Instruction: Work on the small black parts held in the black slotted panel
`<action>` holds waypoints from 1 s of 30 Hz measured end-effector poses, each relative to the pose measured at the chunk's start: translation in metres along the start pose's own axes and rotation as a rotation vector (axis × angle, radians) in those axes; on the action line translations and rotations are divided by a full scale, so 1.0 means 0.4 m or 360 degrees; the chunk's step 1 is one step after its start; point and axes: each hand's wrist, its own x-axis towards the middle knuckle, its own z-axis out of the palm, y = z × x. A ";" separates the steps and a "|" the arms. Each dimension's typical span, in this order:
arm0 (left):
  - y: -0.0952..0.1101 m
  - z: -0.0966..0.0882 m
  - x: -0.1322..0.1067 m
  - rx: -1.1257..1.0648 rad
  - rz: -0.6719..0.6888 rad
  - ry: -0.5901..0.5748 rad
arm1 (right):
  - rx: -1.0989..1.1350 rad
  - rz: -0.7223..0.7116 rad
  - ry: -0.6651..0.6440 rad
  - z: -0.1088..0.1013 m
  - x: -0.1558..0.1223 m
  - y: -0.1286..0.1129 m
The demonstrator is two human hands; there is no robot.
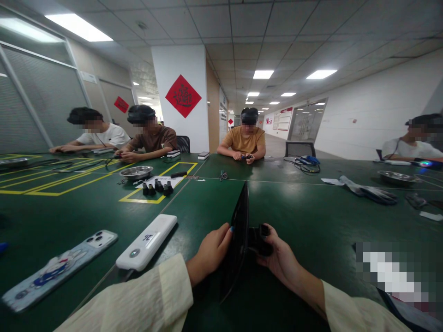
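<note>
L hand [212, 249]: grip closed on blk panel [238, 244], held near-upright btwn hands, over worktop [311, 212]. R hand [282, 258]: grip closed on blk fitting [259, 240], R side of panel. Power bank [148, 242] L of L hand.

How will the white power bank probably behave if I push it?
The power bank probably would not roll or tip: it lies flat on the table. It should be stiff, as its sides look straight and solid. Its smooth surface may feel slightly slippery.
</note>
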 end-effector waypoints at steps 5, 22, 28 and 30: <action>-0.002 0.000 -0.003 0.0006 0.0006 0.0031 | -0.0008 0.0014 -0.0071 0.001 0.001 -0.004; -0.005 0.003 0.003 -0.0105 0.0032 -0.0007 | 0.0054 0.0023 -0.0044 0.002 0.020 -0.002; -0.008 0.003 -0.001 -0.0010 0.0036 -0.0002 | 0.0149 -0.0006 -0.0084 0.001 0.017 -0.004; -0.007 -0.015 -0.002 0.0029 0.0055 0.0069 | 0.0162 -0.0016 -0.0100 -0.001 0.018 -0.003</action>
